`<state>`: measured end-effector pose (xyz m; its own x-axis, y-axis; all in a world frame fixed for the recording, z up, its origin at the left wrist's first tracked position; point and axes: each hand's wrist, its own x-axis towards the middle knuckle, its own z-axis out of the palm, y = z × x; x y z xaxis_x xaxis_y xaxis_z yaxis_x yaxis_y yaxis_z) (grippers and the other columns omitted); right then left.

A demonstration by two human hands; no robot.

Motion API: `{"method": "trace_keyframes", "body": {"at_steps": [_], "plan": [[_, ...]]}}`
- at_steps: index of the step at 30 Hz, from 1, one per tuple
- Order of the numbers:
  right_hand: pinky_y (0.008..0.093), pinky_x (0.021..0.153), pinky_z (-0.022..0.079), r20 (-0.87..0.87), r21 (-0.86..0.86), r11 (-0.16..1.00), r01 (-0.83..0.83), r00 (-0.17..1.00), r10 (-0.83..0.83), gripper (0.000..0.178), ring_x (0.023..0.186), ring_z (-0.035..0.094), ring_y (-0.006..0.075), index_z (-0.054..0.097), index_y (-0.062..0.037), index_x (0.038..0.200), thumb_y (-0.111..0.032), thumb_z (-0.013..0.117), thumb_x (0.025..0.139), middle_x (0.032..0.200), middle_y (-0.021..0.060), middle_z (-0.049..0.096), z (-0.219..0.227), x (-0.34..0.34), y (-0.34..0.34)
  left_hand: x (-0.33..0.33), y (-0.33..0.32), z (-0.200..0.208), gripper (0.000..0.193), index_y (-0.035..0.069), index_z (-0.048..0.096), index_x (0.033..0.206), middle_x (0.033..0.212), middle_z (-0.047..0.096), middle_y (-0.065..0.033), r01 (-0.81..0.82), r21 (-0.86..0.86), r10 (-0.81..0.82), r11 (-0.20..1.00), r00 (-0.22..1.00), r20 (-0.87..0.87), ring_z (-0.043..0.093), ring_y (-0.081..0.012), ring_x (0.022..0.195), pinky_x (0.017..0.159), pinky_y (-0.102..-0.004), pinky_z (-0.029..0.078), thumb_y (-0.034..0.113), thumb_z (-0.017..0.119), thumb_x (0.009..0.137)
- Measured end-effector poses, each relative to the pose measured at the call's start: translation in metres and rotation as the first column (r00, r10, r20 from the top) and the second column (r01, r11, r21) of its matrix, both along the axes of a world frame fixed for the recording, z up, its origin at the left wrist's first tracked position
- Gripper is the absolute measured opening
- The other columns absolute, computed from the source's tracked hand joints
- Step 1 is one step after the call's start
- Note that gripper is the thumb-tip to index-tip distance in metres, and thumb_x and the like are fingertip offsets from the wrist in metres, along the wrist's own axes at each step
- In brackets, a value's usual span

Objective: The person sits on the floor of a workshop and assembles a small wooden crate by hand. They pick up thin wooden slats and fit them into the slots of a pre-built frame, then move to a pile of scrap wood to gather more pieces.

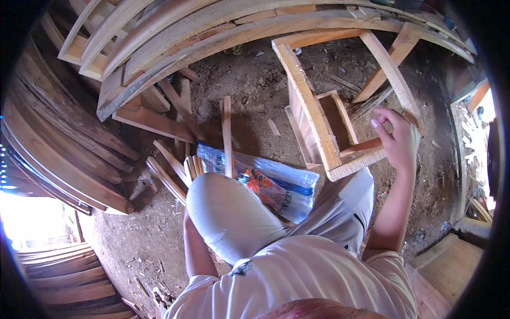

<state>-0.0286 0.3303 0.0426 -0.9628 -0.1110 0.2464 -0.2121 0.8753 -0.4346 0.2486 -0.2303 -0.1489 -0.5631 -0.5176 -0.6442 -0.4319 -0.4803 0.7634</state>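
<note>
A four-sided wooden frame [319, 114] stands tilted in front of my right leg, with rough edges and a smaller box-like wooden part [346, 117] joined inside it. At the frame's near right corner, my right hand [397, 139] lies over the wood, fingers curled and thumb pointing inward. That hand hides the joint beneath it. My left forearm [196, 244] runs down beside my bent left knee, which hides the whole left hand. A narrow wooden strip [227, 135] rises past that knee, its lower end hidden.
Under my legs lies a printed plastic sack [289, 186] on the dirt floor [143, 234]. Several wood strips [167, 178] are beside my left knee. Long curved boards [175, 61] bound the far side, and stacked planks [69, 127] stand at left. A wooden board [451, 268] is at lower right.
</note>
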Motion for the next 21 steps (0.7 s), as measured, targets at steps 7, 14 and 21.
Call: {"method": "trace_keyframes", "body": {"at_steps": [7,14,21], "plan": [[0.0418,0.076,0.051,-0.028,-0.030,0.995,-0.100,0.995,0.099,0.029,0.079,0.069,0.0297,0.074,-0.0140,0.116,-0.032,0.071,0.094,0.089,0.0053,0.073,-0.011,-0.008,0.008,0.010,0.005,-0.008,0.056,-0.002,0.053,0.147,0.134,0.066,-0.0130,-0.058,0.038,0.059,0.998,0.998,-0.026,0.066,-0.0202,0.115,0.102,-0.0346,0.051,0.039,0.055,0.108],[0.0415,0.077,0.050,-0.043,-0.078,0.990,-0.120,0.992,0.117,0.028,0.084,0.069,0.0286,0.074,-0.0136,0.118,-0.029,0.071,0.096,0.091,0.0070,0.073,-0.020,-0.007,0.010,0.018,-0.001,-0.018,0.057,-0.002,0.054,0.146,0.133,0.067,-0.0130,-0.081,0.064,0.085,0.995,0.995,-0.050,0.066,-0.0201,0.114,0.102,-0.0345,0.051,0.041,0.054,0.108],[0.0376,0.078,0.050,0.024,-0.041,0.997,-0.071,0.997,0.072,0.029,0.085,0.068,0.0253,0.074,-0.0100,0.120,-0.028,0.069,0.098,0.092,0.0091,0.072,-0.005,0.002,0.000,0.011,-0.011,0.036,0.054,-0.002,0.060,0.140,0.139,0.063,-0.0144,0.083,-0.152,-0.066,0.985,0.991,0.114,0.061,-0.0196,0.122,0.106,-0.0347,0.047,0.041,0.051,0.109]]}}
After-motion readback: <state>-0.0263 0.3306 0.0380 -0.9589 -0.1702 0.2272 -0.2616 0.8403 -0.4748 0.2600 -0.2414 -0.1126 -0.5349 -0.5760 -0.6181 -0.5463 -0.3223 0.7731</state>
